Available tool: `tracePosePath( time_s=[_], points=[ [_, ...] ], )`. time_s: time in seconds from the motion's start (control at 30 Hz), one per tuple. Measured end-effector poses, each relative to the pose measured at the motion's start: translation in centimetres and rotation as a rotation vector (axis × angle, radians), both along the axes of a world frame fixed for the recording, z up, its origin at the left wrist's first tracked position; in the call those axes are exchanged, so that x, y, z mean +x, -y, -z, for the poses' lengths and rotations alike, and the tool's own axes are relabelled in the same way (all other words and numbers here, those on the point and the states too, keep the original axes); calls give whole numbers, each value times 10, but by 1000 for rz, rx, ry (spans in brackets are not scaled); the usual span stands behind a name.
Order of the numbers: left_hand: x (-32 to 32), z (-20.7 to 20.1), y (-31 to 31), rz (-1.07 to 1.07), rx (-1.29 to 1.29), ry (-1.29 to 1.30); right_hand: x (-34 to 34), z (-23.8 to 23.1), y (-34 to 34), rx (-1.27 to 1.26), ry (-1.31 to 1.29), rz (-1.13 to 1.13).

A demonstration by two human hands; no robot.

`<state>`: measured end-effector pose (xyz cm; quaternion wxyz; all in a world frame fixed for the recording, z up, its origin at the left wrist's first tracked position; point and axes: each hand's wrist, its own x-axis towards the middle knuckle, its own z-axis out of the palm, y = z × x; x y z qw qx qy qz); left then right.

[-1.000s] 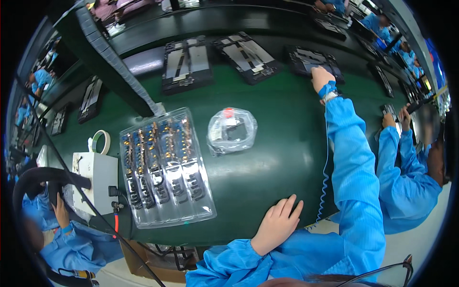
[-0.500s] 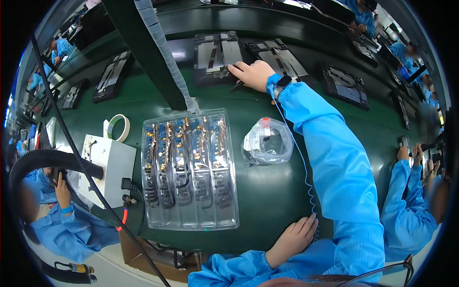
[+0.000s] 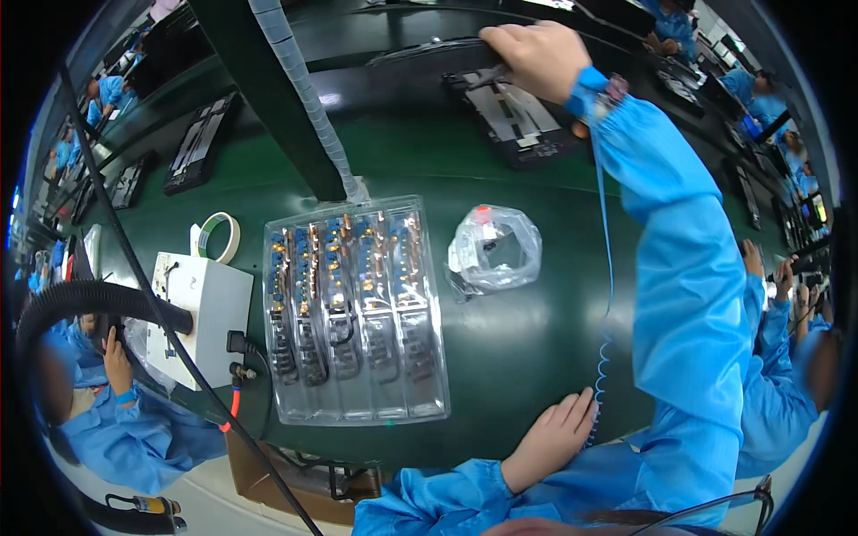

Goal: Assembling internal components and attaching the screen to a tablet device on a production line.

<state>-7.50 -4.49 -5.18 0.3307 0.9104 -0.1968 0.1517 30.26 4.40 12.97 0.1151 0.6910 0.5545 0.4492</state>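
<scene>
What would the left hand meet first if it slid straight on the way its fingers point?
Most likely the coiled blue cord, right by the fingertips of the left hand. Whether the coil lies on the table or hangs above is unclear.

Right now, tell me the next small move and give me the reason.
I'd probably ease the dark flat unit down level with the right hand. It appears tilted nearly edge-on and held only near its right end, close to the open device lying on the green table, while the left hand rests there, giving no support.
</scene>
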Motion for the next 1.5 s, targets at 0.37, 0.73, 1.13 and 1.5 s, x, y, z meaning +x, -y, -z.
tracePosePath(
  time_s=[0.37,0.73,1.13,1.5],
  points=[
    [-22,-6,-19,-1,-310,-49,-259,-27,213,71,-213,181],
    [-91,-11,-43,-426,-532,176,-382,112,187,114,-600,133],
    [-109,-14,-45,-530,-145,-179,-328,109,223,522,-975,292],
    [-64,-40,-71,-475,-100,-239,-331,137,275,839,-1384,523]
  ],
)
